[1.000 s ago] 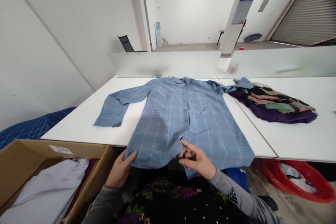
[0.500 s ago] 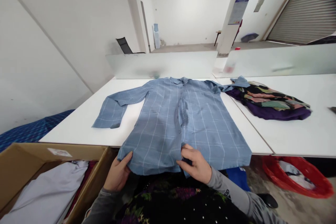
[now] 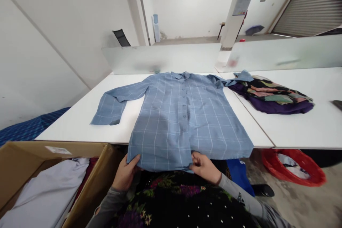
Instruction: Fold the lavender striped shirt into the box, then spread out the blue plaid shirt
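A blue checked button-front shirt point(image 3: 181, 114) lies face up on the white table point(image 3: 80, 124), collar at the far side, its hem hanging over the near edge. My left hand point(image 3: 125, 174) grips the hem's left corner. My right hand point(image 3: 204, 167) pinches the hem near the button placket. The shirt's left sleeve is spread out on the table; its right sleeve runs onto a pile of clothes.
A pile of dark patterned clothes point(image 3: 269, 96) lies on the adjoining table at right. An open cardboard box point(image 3: 56, 181) with folded garments stands at my lower left. A red basket point(image 3: 294, 165) sits on the floor at right. Frosted dividers point(image 3: 165, 58) back the tables.
My right hand dropped from the placket to the hem edge and both hands pulled the hem towards me. The front panels now lie flatter and closed.
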A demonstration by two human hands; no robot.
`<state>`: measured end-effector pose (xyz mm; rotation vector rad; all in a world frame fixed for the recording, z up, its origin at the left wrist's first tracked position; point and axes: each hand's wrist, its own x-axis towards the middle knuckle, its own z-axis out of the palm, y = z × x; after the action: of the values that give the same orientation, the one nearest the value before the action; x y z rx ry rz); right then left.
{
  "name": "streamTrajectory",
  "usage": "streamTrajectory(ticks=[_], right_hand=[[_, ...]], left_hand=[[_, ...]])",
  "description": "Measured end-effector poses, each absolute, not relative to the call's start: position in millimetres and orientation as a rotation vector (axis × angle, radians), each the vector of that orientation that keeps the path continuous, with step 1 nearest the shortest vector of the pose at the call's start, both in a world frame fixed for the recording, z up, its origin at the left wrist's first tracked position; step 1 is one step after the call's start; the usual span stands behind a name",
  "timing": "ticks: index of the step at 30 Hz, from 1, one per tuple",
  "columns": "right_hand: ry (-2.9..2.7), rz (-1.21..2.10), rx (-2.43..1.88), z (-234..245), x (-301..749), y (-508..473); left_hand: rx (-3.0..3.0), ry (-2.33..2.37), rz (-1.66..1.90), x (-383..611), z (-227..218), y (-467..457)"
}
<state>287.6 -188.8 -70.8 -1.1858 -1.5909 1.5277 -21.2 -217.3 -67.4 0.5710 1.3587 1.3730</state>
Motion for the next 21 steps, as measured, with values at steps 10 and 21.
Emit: streamTrajectory(ticks=[10,21], right_hand=[[-2.210,0.947,-1.482,-55,305,-185],[-1.701,-0.409,-2.003,-22,465,-174]], left_hand=[[0.655,1.366,1.365,-35,-73,-219],[0.796,1.419,1.405,-47,-67,-206]])
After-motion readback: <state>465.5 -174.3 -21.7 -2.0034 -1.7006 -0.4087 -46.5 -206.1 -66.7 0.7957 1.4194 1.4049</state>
